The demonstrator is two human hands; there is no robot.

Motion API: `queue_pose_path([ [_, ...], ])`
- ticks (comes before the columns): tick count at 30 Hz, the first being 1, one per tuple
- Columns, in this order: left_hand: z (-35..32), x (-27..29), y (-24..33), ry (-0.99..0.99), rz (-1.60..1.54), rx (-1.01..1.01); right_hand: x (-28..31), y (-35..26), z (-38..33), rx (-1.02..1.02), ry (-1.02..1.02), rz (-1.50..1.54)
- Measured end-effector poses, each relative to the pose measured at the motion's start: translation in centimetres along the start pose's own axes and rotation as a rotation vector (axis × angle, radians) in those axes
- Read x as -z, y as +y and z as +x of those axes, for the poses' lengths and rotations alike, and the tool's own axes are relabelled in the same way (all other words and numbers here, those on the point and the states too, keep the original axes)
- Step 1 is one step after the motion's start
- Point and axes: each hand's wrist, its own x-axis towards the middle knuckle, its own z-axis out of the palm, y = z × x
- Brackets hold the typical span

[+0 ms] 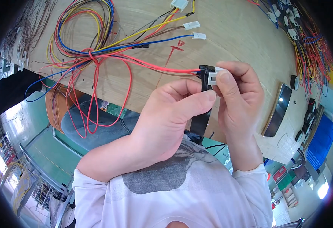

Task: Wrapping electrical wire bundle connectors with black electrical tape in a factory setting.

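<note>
White connector (212,79) and black tape (200,123) near edge of surface (234,38)

Clamping right fingers (226,79) on connector, left fingers (197,102) on tape running across its wire end. Tracing red wires (166,70) leftward to tied multicolour bundle (100,53). Noting white plugs (192,25) beyond, dark phone-like slab (278,110) farther right.

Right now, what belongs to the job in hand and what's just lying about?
Likely job:
black tape, in left hand
white connector, in right hand
coiled wire harness

Likely lying about:
phone
wire pile, right side
</note>
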Motion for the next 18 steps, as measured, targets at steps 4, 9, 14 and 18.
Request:
queue_pose_path([
  [4, 0.5, 0.34, -0.36, 0.046, 0.132, -0.103, -0.06, -0.1, 0.05, -0.089, 0.006, 0.044],
  [9, 0.4, 0.47, -0.23, -0.004, 0.167, -0.065, -0.05, 0.19, -0.07, 0.088, -0.025, -0.035],
  [14, 0.37, 0.75, -0.23, -0.053, 0.198, -0.072, -0.03, 0.03, -0.1, 0.108, -0.042, -0.01],
  [18, 0.69, 0.72, -0.48, 0.07, 0.498, -0.194, -0.02, -0.22, -0.31, 0.033, -0.044, 0.034],
])
